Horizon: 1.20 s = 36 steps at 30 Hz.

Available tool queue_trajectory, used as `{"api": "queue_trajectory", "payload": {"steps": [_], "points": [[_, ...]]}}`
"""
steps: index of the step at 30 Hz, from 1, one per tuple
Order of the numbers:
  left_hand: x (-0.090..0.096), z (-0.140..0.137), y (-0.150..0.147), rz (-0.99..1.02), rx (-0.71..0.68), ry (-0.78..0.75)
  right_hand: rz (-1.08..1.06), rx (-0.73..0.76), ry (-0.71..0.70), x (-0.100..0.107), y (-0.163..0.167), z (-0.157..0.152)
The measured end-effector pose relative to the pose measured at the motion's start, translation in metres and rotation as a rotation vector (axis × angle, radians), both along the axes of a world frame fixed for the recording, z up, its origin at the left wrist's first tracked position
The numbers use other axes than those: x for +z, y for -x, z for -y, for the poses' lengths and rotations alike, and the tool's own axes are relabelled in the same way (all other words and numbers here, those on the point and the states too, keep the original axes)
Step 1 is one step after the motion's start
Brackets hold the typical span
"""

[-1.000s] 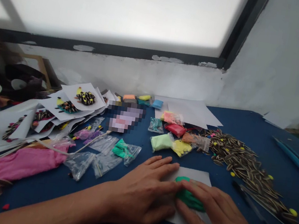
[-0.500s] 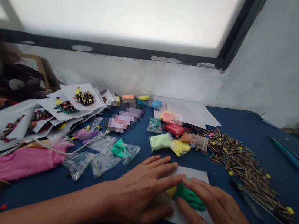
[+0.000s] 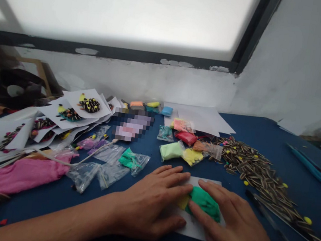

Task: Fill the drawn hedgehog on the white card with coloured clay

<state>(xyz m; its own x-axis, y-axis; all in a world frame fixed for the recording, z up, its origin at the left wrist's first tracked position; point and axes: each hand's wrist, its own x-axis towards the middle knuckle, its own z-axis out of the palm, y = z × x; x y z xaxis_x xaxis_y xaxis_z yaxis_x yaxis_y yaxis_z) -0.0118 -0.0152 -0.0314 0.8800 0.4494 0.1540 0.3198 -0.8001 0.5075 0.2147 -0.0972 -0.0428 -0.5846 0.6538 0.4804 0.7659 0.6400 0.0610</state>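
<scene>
A green clay shape (image 3: 205, 203) lies on a small white paper card (image 3: 192, 231), with yellow clay (image 3: 182, 202) joined at its left end. My left hand (image 3: 160, 205) rests flat on the left of the card, fingers stretched out, partly covering the yellow clay. Around the green clay, my right hand (image 3: 235, 228) has its thumb and forefinger spread, one on each side, with the thumb tip at the clay's left end. Neither hand closes on the clay.
Sunflower seeds (image 3: 253, 166) and a black pen (image 3: 284, 239) lie to the right. Clay packets (image 3: 170, 151) sit beyond the hands. At left are pink clay (image 3: 22, 176), plastic bags (image 3: 82, 175), a white cable (image 3: 88, 158) and decorated cards (image 3: 64, 116).
My right forefinger has lifted away from the left hand's forefinger, opening a gap that shows more green clay. My left hand has barely moved.
</scene>
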Motion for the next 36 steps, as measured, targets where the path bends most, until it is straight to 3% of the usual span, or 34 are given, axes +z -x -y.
{"api": "queue_trajectory", "payload": {"steps": [19,36], "points": [[0.003,0.001,0.000,-0.002,0.003,-0.001,0.063,-0.093,-0.087,0.007,-0.001,-0.006],[0.003,0.002,0.001,0.005,-0.018,-0.005,0.086,-0.039,-0.154,0.018,0.002,-0.008]]}}
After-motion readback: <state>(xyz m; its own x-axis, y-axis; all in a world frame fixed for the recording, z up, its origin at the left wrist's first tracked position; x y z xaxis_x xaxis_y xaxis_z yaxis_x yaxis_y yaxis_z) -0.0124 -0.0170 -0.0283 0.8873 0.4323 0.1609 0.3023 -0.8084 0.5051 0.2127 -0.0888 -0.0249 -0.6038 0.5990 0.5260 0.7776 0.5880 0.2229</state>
